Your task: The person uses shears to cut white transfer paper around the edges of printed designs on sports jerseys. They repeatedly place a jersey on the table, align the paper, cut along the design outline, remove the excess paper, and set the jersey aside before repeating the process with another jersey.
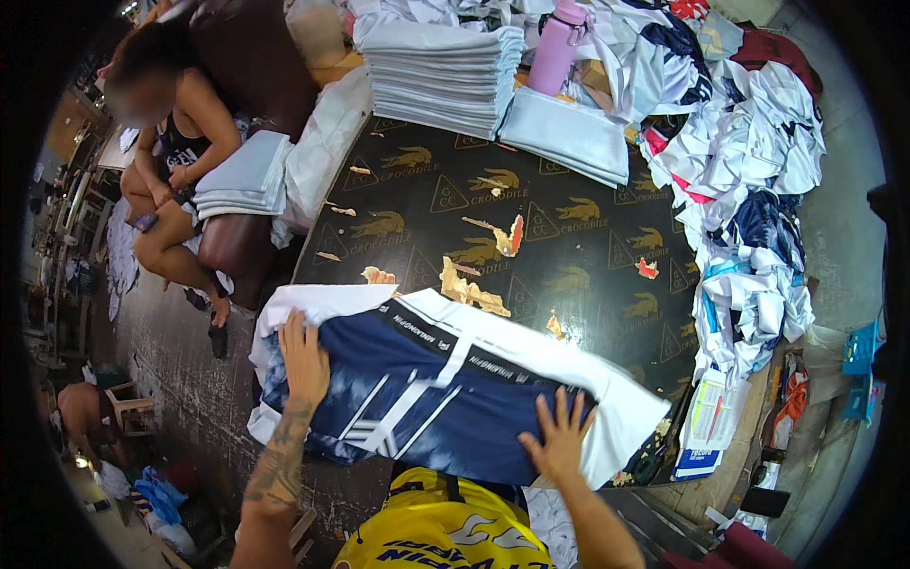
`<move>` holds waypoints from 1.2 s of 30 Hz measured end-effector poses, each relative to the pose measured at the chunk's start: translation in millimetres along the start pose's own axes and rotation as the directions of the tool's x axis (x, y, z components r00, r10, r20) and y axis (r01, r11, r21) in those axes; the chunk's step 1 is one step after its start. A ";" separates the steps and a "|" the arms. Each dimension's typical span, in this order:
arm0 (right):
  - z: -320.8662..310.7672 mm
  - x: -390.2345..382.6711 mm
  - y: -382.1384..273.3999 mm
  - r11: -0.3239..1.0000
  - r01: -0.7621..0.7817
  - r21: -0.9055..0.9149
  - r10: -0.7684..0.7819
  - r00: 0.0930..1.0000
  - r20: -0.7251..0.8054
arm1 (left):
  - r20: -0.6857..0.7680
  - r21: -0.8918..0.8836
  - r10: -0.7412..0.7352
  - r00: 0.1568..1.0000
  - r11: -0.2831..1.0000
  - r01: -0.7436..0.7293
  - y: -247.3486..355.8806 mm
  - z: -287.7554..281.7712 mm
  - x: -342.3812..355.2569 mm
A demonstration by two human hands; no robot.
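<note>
A navy-and-white printed garment (498,412) lies spread across the near edge of the dark table, with black lettered bands and white stripes on it. White fabric (616,431) shows from beneath its far and right sides. On the garment's left end rests my left hand (305,365), fingers stretched out flat. My right hand (561,436) presses on the lower right part with its fingers spread. Neither hand grips anything. Part of the garment's left edge is hidden under my left hand and forearm.
Folded white cloths form a tall stack (438,81) at the back, beside a lower pile (564,136) and a pink bottle (557,47). Loose garments (749,284) heap along the right side. The dark tabletop (578,251) has peeled patches. A person (199,123) sits at left beside folded cloths (245,175).
</note>
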State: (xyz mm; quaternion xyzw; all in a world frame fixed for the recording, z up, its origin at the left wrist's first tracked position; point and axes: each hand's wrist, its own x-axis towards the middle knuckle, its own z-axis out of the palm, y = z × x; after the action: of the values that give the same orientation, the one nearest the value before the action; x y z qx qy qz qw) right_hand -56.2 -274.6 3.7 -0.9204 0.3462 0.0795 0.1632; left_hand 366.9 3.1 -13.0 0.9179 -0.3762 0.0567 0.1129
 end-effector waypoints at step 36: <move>-16.0 25.2 36.9 0.901 -0.431 -0.037 0.420 0.893 -0.162 | -0.006 0.144 0.022 1.000 0.989 -0.021 42.1 90.1 282.1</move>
State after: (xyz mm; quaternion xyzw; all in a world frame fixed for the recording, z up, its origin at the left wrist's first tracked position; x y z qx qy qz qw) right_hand -61.3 -321.8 3.0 -0.8308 0.5476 0.0565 0.0822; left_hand 539.4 -239.7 -40.0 0.9193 -0.3804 0.0884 0.0473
